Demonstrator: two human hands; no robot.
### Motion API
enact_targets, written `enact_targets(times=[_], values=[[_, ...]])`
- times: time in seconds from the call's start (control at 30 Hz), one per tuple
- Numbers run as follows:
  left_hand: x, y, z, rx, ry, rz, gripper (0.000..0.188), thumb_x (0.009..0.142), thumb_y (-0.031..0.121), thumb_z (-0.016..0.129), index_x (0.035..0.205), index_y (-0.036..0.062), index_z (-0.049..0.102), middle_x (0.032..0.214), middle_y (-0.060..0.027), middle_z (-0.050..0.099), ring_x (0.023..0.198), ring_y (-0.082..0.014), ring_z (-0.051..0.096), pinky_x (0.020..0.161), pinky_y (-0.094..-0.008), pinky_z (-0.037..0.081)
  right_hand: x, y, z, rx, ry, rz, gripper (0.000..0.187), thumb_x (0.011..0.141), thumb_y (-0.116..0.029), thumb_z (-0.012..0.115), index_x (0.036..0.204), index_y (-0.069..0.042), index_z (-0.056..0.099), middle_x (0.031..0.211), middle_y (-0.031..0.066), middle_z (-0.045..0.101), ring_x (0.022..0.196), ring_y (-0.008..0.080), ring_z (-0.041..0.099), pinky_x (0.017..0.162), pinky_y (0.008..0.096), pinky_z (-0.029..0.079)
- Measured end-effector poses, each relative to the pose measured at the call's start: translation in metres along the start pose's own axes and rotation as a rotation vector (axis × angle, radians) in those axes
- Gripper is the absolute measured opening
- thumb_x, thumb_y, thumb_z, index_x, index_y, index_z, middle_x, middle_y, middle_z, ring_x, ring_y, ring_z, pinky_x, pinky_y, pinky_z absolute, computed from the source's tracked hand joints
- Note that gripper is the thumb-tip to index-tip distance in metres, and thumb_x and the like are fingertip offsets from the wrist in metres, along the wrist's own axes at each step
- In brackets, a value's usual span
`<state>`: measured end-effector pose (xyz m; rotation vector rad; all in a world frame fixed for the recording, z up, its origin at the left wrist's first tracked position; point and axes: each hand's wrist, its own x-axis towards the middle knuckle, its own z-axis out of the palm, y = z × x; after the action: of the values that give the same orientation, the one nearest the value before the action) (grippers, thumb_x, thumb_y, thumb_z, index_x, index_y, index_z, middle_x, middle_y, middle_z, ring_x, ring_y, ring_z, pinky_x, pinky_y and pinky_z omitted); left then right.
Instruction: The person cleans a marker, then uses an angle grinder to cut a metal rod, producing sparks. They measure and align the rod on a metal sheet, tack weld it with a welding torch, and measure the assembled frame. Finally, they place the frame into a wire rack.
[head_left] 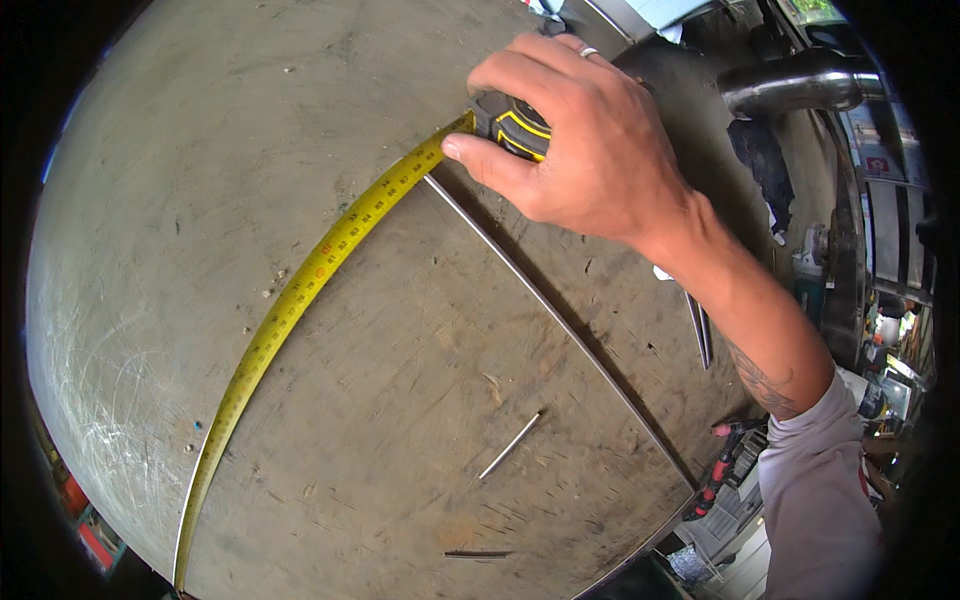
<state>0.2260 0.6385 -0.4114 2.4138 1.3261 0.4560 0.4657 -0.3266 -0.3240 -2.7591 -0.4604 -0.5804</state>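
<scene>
My right hand (600,140) reaches in from the right and grips a black-and-yellow tape measure (520,128) near the far side of a worn metal tabletop (380,420). Its thumb presses by the mouth of the case, where the blade comes out. The yellow blade (320,262) runs down and left to the table's near-left edge, curving in the picture. Just below the case, one end of a long thin metal rod (560,312) meets the blade. That rod stretches to the near-right edge. My left hand is out of sight.
A short metal rod (510,445) and a dark strip (477,554) lie nearer the front edge. Two thin pieces (698,330) rest beside my forearm. Beyond the right edge are a red-and-black tool (715,480) and a thick shiny pipe (800,85).
</scene>
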Motion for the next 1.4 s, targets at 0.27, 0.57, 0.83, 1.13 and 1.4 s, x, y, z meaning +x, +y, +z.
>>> enact_targets(times=[0.27, 0.57, 0.83, 1.13, 1.4], values=[[0.007, 0.021, 0.012, 0.019, -0.017, 0.032, 0.034, 0.102, 0.014, 0.061, 0.134, 0.0029, 0.067, 0.125, -0.0098, 0.071, 0.112, -0.0220, 0.066, 0.101, -0.0335, 0.049, 0.000, -0.006, -0.005, 0.001, -0.023, 0.021, 0.036, 0.083, -0.030, 0.082, 0.096, 0.000, 0.066, 0.089, 0.0155, 0.062, 0.085, 0.0334, 0.064, 0.078, 0.0440, 0.053], [0.009, 0.033, 0.023, 0.021, -0.032, 0.043, 0.034, 0.101, 0.013, 0.062, 0.133, 0.0022, 0.067, 0.124, -0.0097, 0.071, 0.111, -0.0217, 0.066, 0.101, -0.0333, 0.050, -0.003, -0.005, 0.002, -0.059, 0.025, -0.005, 0.035, 0.082, -0.030, 0.084, 0.100, -0.005, 0.067, 0.094, 0.0104, 0.065, 0.087, 0.0322, 0.065, 0.075, 0.0429, 0.054], [0.013, 0.039, 0.015, 0.017, -0.033, 0.062, 0.033, 0.101, 0.011, 0.062, 0.132, 0.0016, 0.068, 0.124, -0.0097, 0.071, 0.111, -0.0215, 0.066, 0.101, -0.0331, 0.050, -0.002, -0.007, 0.004, -0.071, 0.066, -0.022, 0.038, 0.078, -0.029, 0.087, 0.102, -0.008, 0.068, 0.097, 0.0082, 0.068, 0.089, 0.0327, 0.066, 0.074, 0.0425, 0.056], [0.016, 0.027, -0.012, -0.041, -0.038, 0.079, 0.033, 0.100, 0.009, 0.062, 0.131, 0.0009, 0.068, 0.124, -0.0096, 0.071, 0.111, -0.0212, 0.066, 0.101, -0.0329, 0.050, -0.012, -0.004, 0.003, 0.008, 0.051, 0.039, 0.040, 0.081, -0.031, 0.085, 0.107, -0.006, 0.068, 0.102, 0.0107, 0.068, 0.096, 0.0339, 0.066, 0.081, 0.0440, 0.056], [0.018, -0.044, -0.082, -0.301, -0.019, 0.140, 0.032, 0.099, 0.008, 0.062, 0.130, 0.0003, 0.068, 0.124, -0.0096, 0.070, 0.111, -0.0209, 0.066, 0.100, -0.0328, 0.050, -0.046, -0.040, -0.074, 0.148, -0.259, 0.191, 0.046, 0.091, -0.032, 0.078, 0.122, 0.000, 0.069, 0.128, 0.0233, 0.068, 0.126, 0.0419, 0.062, 0.108, 0.0496, 0.048]])
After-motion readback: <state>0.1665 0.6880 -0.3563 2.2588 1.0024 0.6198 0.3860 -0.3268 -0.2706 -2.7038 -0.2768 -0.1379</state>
